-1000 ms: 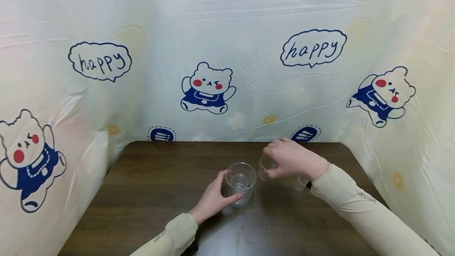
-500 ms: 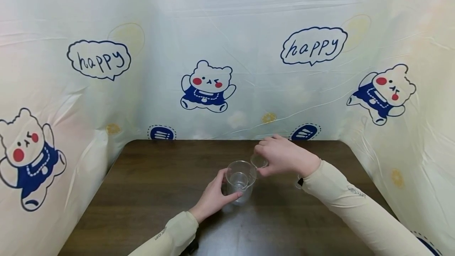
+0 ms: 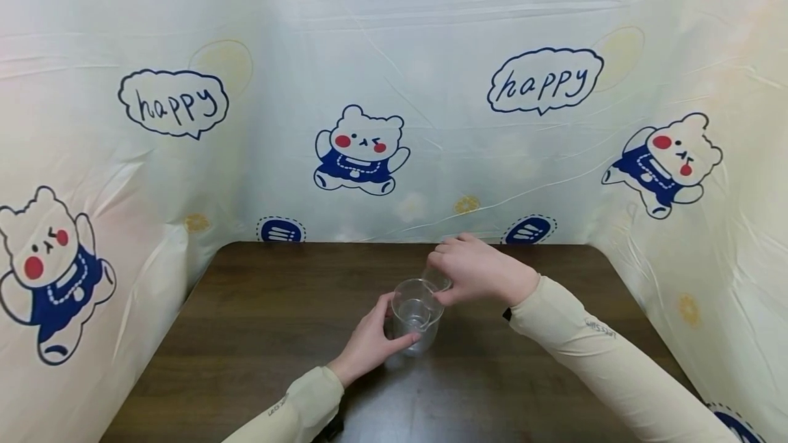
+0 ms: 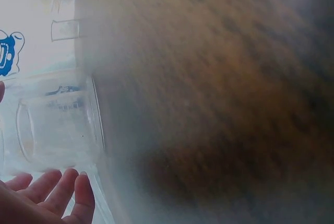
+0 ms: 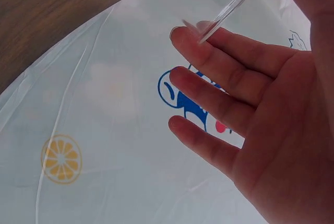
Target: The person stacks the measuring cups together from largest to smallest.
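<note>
My left hand (image 3: 375, 340) grips a large clear glass beaker (image 3: 401, 354) standing on the table, thumb on the near side. Inside it sits a smaller glass beaker, whose outline (image 4: 23, 130) shows in the left wrist view. My right hand (image 3: 477, 271) pinches the rim of another clear beaker (image 3: 436, 277) between thumb and finger, just behind and right of the large beaker's rim. In the right wrist view this beaker (image 5: 224, 10) is cut off at the top, and the other fingers (image 5: 209, 98) stretch out loosely. Whether the two beakers touch, I cannot tell.
A small clear glass vessel (image 4: 65, 30) stands farther off in the left wrist view; the right wrist hides it in the head view. The dark wooden table (image 3: 277, 292) is enclosed at the back and sides by a printed cloth (image 3: 431, 87).
My right hand has moved left with its beaker, from beside the large beaker to its rim. The small vessel on the right has gone behind the right wrist. My left hand stays put.
</note>
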{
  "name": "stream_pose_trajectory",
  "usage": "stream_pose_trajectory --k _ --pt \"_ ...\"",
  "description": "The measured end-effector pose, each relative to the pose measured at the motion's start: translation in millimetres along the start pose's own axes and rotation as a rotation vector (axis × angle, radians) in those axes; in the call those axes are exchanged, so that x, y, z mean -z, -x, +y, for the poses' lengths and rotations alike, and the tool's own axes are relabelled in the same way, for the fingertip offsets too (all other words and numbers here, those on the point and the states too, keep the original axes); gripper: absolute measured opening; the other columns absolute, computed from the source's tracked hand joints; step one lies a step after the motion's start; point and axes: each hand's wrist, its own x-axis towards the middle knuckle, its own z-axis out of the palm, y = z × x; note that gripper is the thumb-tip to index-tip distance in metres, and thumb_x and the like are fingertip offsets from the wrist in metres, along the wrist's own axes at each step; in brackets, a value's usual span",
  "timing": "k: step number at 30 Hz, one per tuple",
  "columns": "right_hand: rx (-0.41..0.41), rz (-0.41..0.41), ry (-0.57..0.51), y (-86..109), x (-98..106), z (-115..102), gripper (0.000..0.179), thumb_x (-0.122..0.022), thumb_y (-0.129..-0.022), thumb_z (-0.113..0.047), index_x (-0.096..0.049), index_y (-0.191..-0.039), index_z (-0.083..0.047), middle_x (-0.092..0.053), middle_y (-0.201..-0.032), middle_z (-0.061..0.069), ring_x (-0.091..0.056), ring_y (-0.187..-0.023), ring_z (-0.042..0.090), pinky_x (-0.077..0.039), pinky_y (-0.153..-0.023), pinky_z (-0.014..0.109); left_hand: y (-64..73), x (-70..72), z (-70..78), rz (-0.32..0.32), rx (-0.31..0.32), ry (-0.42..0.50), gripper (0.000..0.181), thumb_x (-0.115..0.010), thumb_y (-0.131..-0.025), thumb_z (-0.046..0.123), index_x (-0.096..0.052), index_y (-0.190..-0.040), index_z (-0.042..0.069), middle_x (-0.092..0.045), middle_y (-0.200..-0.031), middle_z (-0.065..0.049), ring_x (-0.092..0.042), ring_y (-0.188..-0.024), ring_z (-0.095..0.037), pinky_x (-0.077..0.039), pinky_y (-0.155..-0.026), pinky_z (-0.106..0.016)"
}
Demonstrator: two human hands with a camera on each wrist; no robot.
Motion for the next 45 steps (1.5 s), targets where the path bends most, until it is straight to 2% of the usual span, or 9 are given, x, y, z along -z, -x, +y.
stream_pose_trajectory --k 9,15,27,36,45 --pt "0.034 -0.026 0.000 -11.3 -8 -5 0.036 -0.082 -0.086 -0.040 -0.074 -0.107 -0.012 -0.071 -0.100 -0.001 -0.062 -0.098 0.021 -0.049 -0.100 0.048 0.7 -0.2 -0.5 -0.006 0.017 0.007 0.082 -0.085 -0.085 0.050 -0.044 -0.148 0.018 -0.063 -0.131 -0.005 -0.060 -0.123 -0.028 -0.050 -0.098 -0.051" --pt "0.044 -0.046 0.011 -16.3 -15 -7 0.037 -0.080 -0.087 -0.040 -0.075 -0.109 -0.011 -0.072 -0.101 -0.001 -0.063 -0.099 0.021 -0.049 -0.099 0.047 0.5 0.4 -1.6 -0.003 -0.002 0.003 0.081 -0.084 -0.086 0.050 -0.043 -0.148 0.017 -0.064 -0.129 -0.005 -0.060 -0.122 -0.028 -0.050 -0.097 -0.051" --pt "0.034 -0.094 0.025 -25.3 -29 -12 0.039 -0.080 -0.087 -0.044 -0.075 -0.110 -0.013 -0.072 -0.099 -0.002 -0.062 -0.095 0.019 -0.049 -0.085 0.039 0.3 0.5 -1.9 -0.009 -0.003 0.006 0.080 -0.084 -0.086 0.049 -0.044 -0.147 0.015 -0.063 -0.130 -0.006 -0.060 -0.123 -0.030 -0.050 -0.098 -0.054" --pt "0.050 -0.092 0.056 -30.0 -43 -13 0.042 -0.081 -0.087 -0.045 -0.075 -0.112 -0.012 -0.072 -0.100 -0.002 -0.062 -0.096 0.019 -0.049 -0.086 0.039 -0.4 0.5 -2.8 -0.001 -0.025 0.029 0.079 -0.085 -0.086 0.048 -0.045 -0.146 0.015 -0.064 -0.130 -0.006 -0.061 -0.123 -0.031 -0.050 -0.100 -0.055" --pt "0.071 -0.075 0.109 -33.3 -55 -15 0.044 -0.082 -0.085 -0.048 -0.075 -0.111 -0.013 -0.073 -0.101 -0.002 -0.063 -0.098 0.019 -0.049 -0.088 0.041 0.5 0.4 -0.9 -0.012 -0.010 0.030 0.080 -0.084 -0.087 0.047 -0.044 -0.147 0.014 -0.064 -0.132 -0.007 -0.060 -0.123 -0.031 -0.051 -0.098 -0.056"
